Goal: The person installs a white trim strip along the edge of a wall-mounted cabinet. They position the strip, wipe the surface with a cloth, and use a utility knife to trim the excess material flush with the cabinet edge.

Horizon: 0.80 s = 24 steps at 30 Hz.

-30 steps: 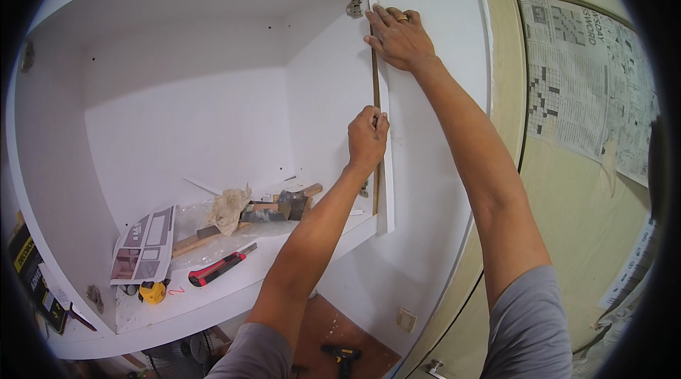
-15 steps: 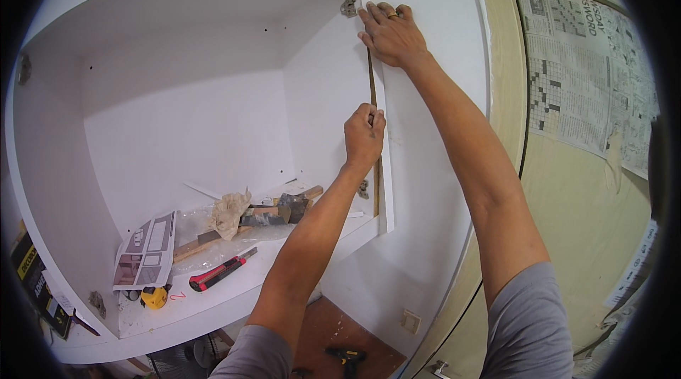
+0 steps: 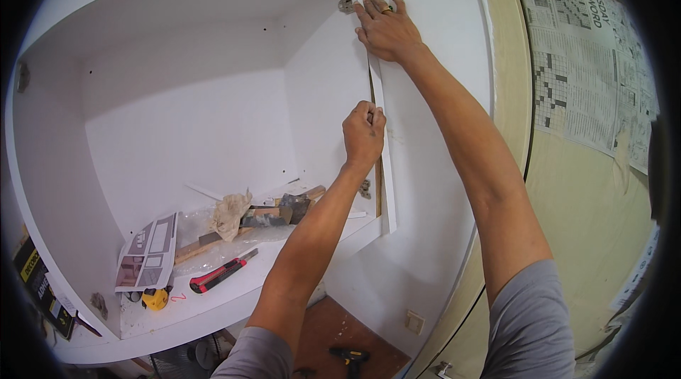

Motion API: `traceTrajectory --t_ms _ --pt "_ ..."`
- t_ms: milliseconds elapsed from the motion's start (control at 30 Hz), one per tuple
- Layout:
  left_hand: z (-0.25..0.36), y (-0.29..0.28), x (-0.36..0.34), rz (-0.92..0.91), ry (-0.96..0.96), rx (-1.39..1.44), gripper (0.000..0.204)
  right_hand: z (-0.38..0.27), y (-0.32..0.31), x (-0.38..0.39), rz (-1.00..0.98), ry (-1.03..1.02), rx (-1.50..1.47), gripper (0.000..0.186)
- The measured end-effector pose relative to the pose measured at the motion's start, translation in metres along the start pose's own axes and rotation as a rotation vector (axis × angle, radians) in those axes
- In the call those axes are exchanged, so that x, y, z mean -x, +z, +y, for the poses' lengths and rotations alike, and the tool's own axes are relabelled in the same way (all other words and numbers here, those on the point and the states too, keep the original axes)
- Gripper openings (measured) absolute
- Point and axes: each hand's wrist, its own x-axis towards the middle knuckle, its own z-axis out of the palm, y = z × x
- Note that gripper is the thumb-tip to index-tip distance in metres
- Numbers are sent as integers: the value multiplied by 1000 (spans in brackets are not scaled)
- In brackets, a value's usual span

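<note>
Strip: the white strip [image 3: 387, 187] stood along the right front edge of the cabinet [image 3: 184, 116], its ends near that edge's upper and lower corners.
Axis: long axis near vertical, roughly parallel to the edge; top end leaned slightly left in view.
Gap: dark line between strip and edge in the stretch between the hands; brownish band below the left one.
Right hand: the right hand [image 3: 389, 34] lay over the strip's upper end, fingers spread and pointing up-left.
Left hand: the left hand [image 3: 364, 134] was curled closed at the strip, about mid-length; couldn't tell what, if anything, it pinched.
Hinges: upper hinge [image 3: 347, 2] sat just left of the right hand's fingertips; lower hinge [image 3: 365, 188] below the left hand, inside the edge.
Room, left: cabinet interior opened beside the left hand.
Room, right: wall [image 3: 433, 166] ran close behind the strip, out to the door frame.
Cabinet floor: red-and-black knife [image 3: 221, 276] near the front edge; yellow tape measure [image 3: 154, 299] near the front left corner.
</note>
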Motion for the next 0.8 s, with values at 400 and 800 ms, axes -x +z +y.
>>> traceTrajectory --t_ms 400,800 --pt "2 13 -1 13 -12 -56 13 -3 2 -6 -17 54 -42 63" --pt "8 7 1 18 26 -51 17 -7 17 -11 105 90 -7 60"
